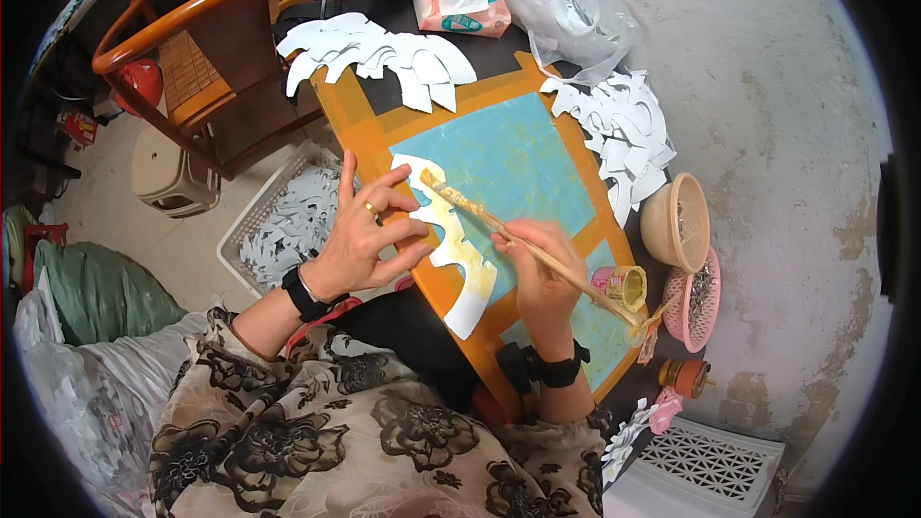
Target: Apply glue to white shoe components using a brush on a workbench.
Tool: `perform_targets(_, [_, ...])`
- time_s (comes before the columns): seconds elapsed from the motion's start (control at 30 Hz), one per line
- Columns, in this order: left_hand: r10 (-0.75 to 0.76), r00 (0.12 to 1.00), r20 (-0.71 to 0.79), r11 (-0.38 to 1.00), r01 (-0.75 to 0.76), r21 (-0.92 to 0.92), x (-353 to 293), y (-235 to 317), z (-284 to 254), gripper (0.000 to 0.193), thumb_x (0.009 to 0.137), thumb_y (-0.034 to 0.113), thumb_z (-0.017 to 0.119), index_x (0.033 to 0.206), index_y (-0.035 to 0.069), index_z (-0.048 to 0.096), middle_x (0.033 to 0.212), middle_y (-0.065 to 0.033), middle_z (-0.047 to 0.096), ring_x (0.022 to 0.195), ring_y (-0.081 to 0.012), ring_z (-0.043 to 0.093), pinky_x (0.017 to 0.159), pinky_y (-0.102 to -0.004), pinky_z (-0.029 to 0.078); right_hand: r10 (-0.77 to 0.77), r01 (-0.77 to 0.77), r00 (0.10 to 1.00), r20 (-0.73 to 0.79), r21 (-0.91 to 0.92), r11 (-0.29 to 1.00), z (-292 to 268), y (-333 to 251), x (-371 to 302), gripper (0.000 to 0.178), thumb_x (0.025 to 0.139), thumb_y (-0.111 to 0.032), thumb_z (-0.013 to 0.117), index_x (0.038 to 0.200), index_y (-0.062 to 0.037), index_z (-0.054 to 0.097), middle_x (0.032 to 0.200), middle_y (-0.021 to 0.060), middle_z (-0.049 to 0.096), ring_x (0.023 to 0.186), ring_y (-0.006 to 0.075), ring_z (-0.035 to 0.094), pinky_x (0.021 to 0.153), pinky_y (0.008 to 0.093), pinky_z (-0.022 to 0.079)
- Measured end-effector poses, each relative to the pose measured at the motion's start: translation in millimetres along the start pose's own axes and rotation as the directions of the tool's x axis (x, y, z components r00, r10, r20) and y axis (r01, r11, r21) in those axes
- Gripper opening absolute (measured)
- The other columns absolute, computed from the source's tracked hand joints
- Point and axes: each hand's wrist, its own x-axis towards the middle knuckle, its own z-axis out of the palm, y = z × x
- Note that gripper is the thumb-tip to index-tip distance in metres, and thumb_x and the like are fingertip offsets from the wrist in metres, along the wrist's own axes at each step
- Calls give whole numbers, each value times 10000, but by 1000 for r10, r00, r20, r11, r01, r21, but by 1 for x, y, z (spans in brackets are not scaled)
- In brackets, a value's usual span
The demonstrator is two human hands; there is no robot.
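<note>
A white, curved cut-out piece [468,302] with a notched edge lies along the left side of a work board [523,158] with a blue surface and orange border. Yellowish paste streaks its upper face. My left hand [363,230] is spread, its fingertips pressing on the piece's left edge; a ring is on one finger. Gripped in my right hand [545,278] is a long wooden brush [464,203], its paste-caked bristle end touching the top of the piece. A small paste-smeared jar [624,285] stands right of that hand, near the handle's rear end.
White cut-outs [379,50] heap at the board's far left, more [624,134] at far right. Beyond are a tissue pack [460,5] and plastic bag [561,10]. Beige [676,221] and pink [693,302] baskets stand right, by the wall. A white crate [251,221] of scraps sits left.
</note>
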Motion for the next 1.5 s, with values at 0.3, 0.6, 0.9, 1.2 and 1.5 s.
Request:
perform_targets(0.3, [2, 1000, 14, 1000, -2, 4, 1, 2, -1, 139, 795, 252, 819, 875, 169, 740, 1011, -38, 608, 1330, -336, 546, 1203, -712, 35, -53, 53, 999, 7, -97, 994, 0, -6, 3, 143, 894, 43, 669, 1033, 25, 699, 980, 145, 724, 883, 254, 696, 767, 332, 557])
perform_targets(0.6, [2, 1000, -15, 1000, -2, 12, -1, 0, 1, 132, 808, 260, 811, 869, 170, 737, 981, -14, 623, 1343, -316, 537, 1204, -711, 52, -35, 38, 996, 77, -44, 998, -1, -11, 2, 147, 884, 44, 674, 1027, 26, 701, 990, 152, 716, 891, 276, 693, 776, 340, 554])
perform_targets(0.9, [-2, 1000, 10, 1000, 2, 12, -1, 0, -2, 139, 800, 253, 823, 875, 171, 739, 1020, -30, 620, 1345, -331, 538, 1201, -707, 42, -135, 140, 990, 49, -145, 979, 8, -7, 12, 159, 867, 65, 679, 1019, 25, 704, 1001, 163, 715, 881, 287, 700, 751, 336, 559])
perform_targets(1.2, [-1, 1000, 18, 1000, 0, 13, 1, 1, -3, 142, 803, 254, 822, 886, 170, 743, 1026, -33, 618, 1350, -329, 531, 1203, -709, 36, -233, 232, 972, 18, -217, 948, -2, -14, 7, 184, 853, 51, 693, 1034, 19, 707, 1006, 180, 717, 889, 309, 707, 751, 348, 570])
perform_targets(1.5, [-2, 1000, 29, 1000, 2, 14, -1, 2, -1, 139, 807, 252, 817, 885, 169, 738, 1029, -39, 616, 1350, -332, 532, 1200, -708, 34, -206, 211, 977, 50, -213, 954, -5, -14, 3, 181, 855, 30, 696, 1036, 18, 709, 1015, 186, 718, 898, 320, 707, 760, 348, 572])
